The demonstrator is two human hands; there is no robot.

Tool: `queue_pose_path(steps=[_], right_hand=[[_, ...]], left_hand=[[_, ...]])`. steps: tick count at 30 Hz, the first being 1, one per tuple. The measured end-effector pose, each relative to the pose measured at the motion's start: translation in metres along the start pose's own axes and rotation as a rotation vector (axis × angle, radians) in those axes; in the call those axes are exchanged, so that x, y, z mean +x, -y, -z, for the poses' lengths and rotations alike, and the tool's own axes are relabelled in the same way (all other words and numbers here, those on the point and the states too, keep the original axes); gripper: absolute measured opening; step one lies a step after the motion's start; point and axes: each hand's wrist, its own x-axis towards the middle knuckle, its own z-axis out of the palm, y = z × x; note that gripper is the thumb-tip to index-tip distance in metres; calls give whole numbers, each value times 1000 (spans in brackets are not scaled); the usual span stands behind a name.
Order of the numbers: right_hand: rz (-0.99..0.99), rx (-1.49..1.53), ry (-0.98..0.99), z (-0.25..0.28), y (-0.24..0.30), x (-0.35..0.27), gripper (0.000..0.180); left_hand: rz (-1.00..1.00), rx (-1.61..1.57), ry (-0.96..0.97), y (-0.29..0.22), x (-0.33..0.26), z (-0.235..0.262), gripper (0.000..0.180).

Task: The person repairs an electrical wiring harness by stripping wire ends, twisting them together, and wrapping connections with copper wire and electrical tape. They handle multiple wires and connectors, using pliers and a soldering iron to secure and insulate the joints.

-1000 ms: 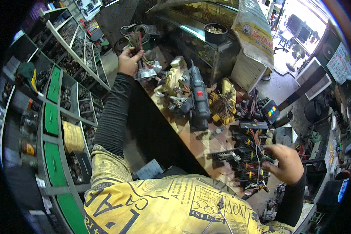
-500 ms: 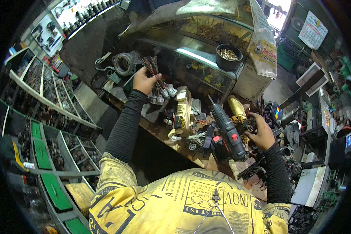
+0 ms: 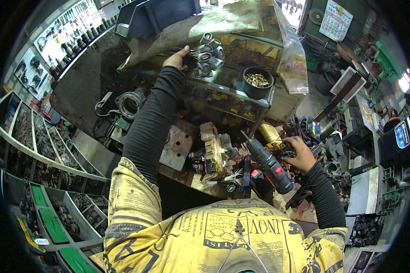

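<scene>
My left hand (image 3: 176, 59) is stretched far forward over the glass-topped display case (image 3: 241, 51). It grips the wire ends of a bundle of wired connectors (image 3: 209, 57). Their grey and whitish round heads point away to the right, at the case top; whether they rest on it I cannot tell. My right hand (image 3: 301, 155) is curled at a dark tangle of small parts (image 3: 287, 149) on the cluttered bench, and what lies between its fingers is hidden. Just left of it lies a black cordless drill (image 3: 271, 164) with red details, its bit pointing away.
A black bowl of brass-coloured pieces (image 3: 258, 83) stands on the case's right end. A yellow can (image 3: 269, 133), a long pale block (image 3: 210, 148), white wires (image 3: 223, 179) and a metal plate (image 3: 177, 143) crowd the bench. Parts bins (image 3: 54, 141) line the left.
My left hand has carried the bundle forward from the bench's back edge to above the glass case, with the connectors now turned rightward. My right hand stays by the same tangle.
</scene>
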Motion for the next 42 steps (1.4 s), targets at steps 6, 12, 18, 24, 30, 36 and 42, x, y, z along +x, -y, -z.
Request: queue_pose_path(steps=[6, 12, 18, 24, 30, 36, 42], right_hand=[[-33, -21, -59, -10, -9, -1, 45], [16, -65, -76, -8, -19, -1, 44], [65, 1, -90, 7, -24, -5, 35], [52, 99, -141, 41, -17, -3, 29], [72, 140, -130, 101, -2, -7, 31], [135, 303, -159, 164, 11, -18, 23], [281, 485, -212, 199, 31, -21, 25]], left_hand=[[255, -525, 77, 16, -19, -1, 23], [143, -574, 186, -3, -86, 31, 42], [-90, -407, 255, 32, -158, 70, 40], [-161, -318, 392, 81, -228, 100, 32], [-250, -136, 340, 83, -277, 77, 29], [-62, -50, 671, 68, -332, 4, 35], [525, -100, 1255, 86, -360, -104, 57]])
